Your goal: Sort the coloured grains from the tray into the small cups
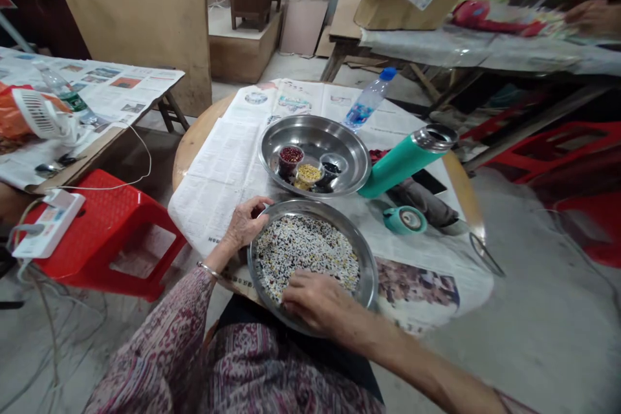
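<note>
Mixed beans (305,252): a speckled heap of white, dark and yellow grains fills the near steel pan (369,272), which sits at the table's front edge, partly over the person's lap.
Left hand (247,223): fingers curled over the pan's left rim, apparently steadying it (a bangle shows at the wrist).
Right hand (317,301): resting palm-down in the beans at the near rim, fingertips drawn together among the grains; whether they pinch one cannot be told.
Far pan (349,145): holds three small cups (309,171) of red, yellow and black beans, likely kept within reach.
Open room: newspaper (228,162) lies bare on the left; a green flask (405,162), its lid (405,220) and a bottle (369,100) crowd the right.
</note>
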A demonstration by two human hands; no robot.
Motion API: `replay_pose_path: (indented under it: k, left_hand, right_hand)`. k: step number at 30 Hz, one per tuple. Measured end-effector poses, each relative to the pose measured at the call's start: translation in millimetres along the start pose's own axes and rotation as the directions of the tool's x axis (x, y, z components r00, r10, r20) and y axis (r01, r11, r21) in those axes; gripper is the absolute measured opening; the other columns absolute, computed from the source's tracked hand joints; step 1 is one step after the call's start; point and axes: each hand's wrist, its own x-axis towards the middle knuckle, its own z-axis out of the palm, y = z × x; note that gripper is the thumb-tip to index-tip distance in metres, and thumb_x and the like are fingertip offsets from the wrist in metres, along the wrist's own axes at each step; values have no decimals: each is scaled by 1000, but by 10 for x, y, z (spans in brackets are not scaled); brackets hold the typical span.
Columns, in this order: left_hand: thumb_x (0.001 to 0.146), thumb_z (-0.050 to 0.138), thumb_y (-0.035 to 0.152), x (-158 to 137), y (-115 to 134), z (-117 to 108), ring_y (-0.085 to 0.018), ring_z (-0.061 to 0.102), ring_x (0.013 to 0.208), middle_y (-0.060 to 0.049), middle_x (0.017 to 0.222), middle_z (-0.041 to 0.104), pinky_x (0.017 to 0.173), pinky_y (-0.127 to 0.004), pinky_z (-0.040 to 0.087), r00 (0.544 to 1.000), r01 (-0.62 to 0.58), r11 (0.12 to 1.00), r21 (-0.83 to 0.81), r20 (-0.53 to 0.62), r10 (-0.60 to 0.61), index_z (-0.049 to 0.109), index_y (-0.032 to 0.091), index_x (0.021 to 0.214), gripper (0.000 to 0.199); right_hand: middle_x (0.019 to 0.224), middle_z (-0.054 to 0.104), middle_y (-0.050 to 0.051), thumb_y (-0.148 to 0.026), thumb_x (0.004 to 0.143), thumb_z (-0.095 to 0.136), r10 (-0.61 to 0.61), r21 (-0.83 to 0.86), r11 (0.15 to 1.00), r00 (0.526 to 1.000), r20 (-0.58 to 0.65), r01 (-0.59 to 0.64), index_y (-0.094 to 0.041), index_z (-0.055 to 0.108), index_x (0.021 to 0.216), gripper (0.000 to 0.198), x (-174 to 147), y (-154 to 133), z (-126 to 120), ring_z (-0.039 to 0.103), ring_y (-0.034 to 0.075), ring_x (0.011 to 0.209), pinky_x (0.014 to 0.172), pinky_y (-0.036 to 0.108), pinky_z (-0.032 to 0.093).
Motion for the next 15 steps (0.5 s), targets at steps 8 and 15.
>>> replay_pose_path:
  k: [8, 15]
  left_hand:
    - [74, 58, 17, 4, -3, -5, -10, 43, 61, 5, 65, 48, 59, -21, 36, 1000, 11, 1000, -16, -3, -11, 67, 17, 99, 27]
    - [74, 58, 18, 9, 27, -7, -9, 43, 61, 5, 66, 48, 59, -20, 37, 1000, 18, 999, -26, -16, -19, 67, 17, 100, 27]
  right_hand:
    - [100, 68, 7, -17, 95, 47, 339, -57, 921, 866, -368, -385, -23, 68, 106, 24, 86, 591, -91, 61, 21, 97, 85, 35, 49]
    - [107, 63, 10, -30, 94, 58, 312, -92, 931, 901, -301, -353, -20, 64, 108, 19, 408, 239, 27, 58, 23, 101, 78, 32, 48]
